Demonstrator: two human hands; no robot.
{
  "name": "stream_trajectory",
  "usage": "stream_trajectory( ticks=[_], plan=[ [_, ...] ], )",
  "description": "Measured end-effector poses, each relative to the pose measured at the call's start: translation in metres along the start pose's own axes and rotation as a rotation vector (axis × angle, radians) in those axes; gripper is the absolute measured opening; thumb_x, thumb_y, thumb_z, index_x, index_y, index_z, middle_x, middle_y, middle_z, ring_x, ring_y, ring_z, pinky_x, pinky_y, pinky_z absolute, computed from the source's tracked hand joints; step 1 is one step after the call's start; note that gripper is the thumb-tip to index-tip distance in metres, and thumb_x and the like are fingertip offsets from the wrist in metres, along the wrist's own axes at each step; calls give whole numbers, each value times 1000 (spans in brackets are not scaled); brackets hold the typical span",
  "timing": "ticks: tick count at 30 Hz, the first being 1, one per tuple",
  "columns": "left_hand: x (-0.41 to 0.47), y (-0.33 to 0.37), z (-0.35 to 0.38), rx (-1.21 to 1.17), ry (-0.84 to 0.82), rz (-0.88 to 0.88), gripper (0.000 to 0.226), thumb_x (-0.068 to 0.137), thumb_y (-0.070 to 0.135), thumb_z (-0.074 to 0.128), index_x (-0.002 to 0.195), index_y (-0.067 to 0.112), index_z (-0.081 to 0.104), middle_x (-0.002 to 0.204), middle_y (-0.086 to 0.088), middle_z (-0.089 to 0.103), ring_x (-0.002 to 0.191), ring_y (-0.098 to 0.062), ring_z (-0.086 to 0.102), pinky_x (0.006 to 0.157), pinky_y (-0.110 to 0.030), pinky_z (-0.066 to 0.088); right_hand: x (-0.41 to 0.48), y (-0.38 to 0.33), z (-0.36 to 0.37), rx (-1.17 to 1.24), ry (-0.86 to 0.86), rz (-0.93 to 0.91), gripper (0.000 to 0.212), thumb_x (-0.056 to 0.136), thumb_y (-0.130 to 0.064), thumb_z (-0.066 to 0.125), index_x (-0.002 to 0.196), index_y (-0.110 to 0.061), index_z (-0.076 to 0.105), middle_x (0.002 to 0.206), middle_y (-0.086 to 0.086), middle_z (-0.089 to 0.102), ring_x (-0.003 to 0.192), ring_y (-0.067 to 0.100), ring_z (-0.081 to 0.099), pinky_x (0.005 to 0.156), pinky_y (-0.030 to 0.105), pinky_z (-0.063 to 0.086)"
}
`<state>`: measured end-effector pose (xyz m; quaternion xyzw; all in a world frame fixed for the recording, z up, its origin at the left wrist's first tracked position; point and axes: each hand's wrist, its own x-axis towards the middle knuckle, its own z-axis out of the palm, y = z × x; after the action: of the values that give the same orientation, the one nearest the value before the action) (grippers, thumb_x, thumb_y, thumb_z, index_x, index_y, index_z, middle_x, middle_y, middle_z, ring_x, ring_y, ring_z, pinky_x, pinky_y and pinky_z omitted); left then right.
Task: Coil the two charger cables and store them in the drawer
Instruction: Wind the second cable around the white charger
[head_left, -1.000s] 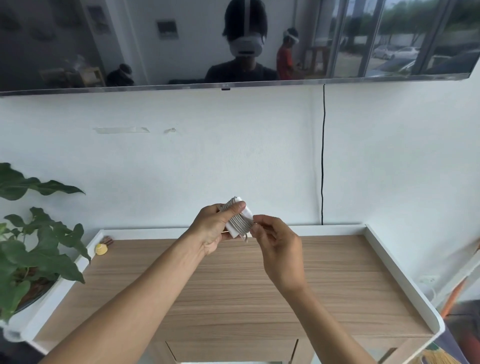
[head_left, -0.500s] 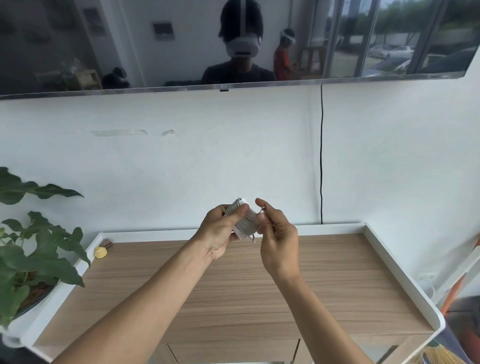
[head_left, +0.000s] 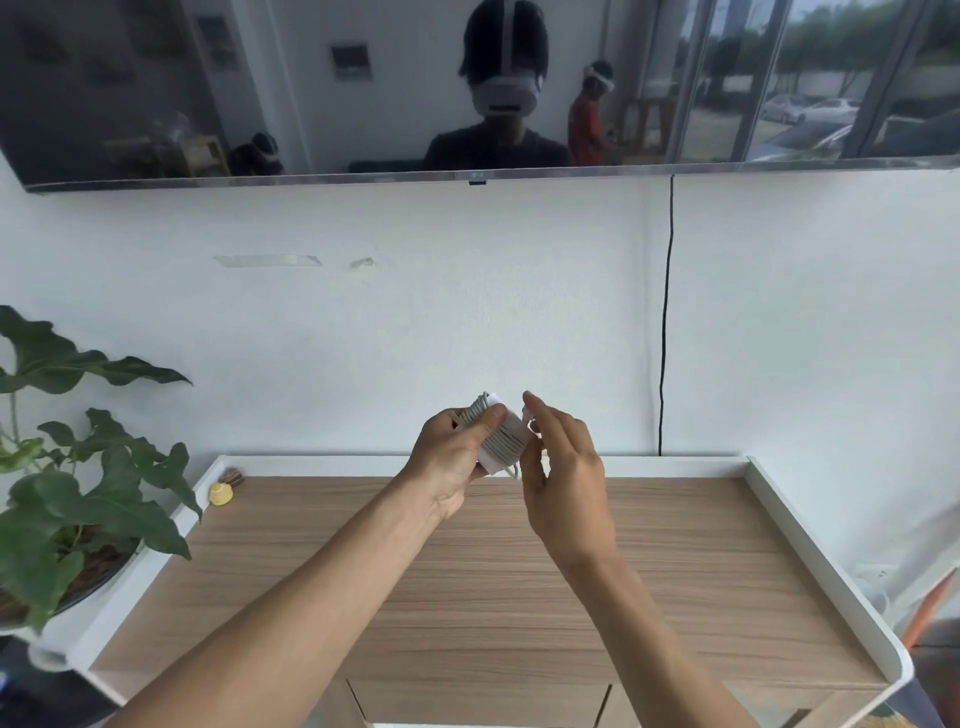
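Note:
A white charger (head_left: 503, 439) with its white cable wound tightly around it is held up above the wooden table (head_left: 498, 582). My left hand (head_left: 457, 457) grips it, thumb pressed across the coils. My right hand (head_left: 563, 478) is beside it on the right, fingers raised and pinching the cable's loose end against the block. A short loop of cable hangs under the charger. A drawer front (head_left: 478, 704) shows below the table's near edge; it looks closed. No second cable is in view.
The table has a raised white rim (head_left: 810, 551). A small yellow object (head_left: 222, 493) lies in its far left corner. A potted plant (head_left: 78, 499) stands at the left. A black wire (head_left: 666, 322) runs down the wall under a wall-mounted screen (head_left: 467, 88).
My right hand has moved up along the right side of the charger, carrying the cable's end from below the block to its top. The left hand has kept its grip.

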<state>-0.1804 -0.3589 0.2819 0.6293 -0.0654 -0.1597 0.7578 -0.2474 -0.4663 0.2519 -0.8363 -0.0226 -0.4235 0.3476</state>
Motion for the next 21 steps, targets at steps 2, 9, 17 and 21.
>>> stream_trajectory(
  ticks=[2, 9, 17, 21],
  plan=[
    [-1, -3, -1, 33, 29, 17, 15, 89, 23, 67, 90, 8, 65, 86, -11, 68, 81, -25, 66, 84, -45, 54, 1, 4, 0, -80, -26, -54, 35, 91, -5, 57, 126, -11, 59, 106, 1, 65, 96, 18, 58, 79, 20, 46],
    [-8, -14, 5, 5, 22, 11, 18, 90, 21, 66, 72, 17, 64, 68, -2, 68, 68, -18, 66, 69, -36, 54, -1, 12, 2, -110, 24, -89, 25, 85, -1, 61, 107, -11, 69, 99, 4, 60, 79, 19, 62, 61, 22, 47],
    [-3, -14, 10, 16, 14, 1, 22, 91, 25, 64, 70, 19, 68, 78, -3, 69, 77, -21, 66, 78, -40, 53, -5, 10, 7, 64, 139, 131, 18, 90, -7, 60, 104, -15, 68, 86, -2, 70, 72, 11, 62, 65, 31, 52],
    [0, -16, 11, 35, 32, 10, 19, 92, 24, 63, 78, 13, 70, 83, -8, 70, 78, -22, 66, 81, -42, 54, -10, 18, 12, 77, 190, 99, 20, 89, -8, 61, 106, -11, 71, 98, 0, 71, 86, 16, 68, 73, 30, 55]
  ],
)
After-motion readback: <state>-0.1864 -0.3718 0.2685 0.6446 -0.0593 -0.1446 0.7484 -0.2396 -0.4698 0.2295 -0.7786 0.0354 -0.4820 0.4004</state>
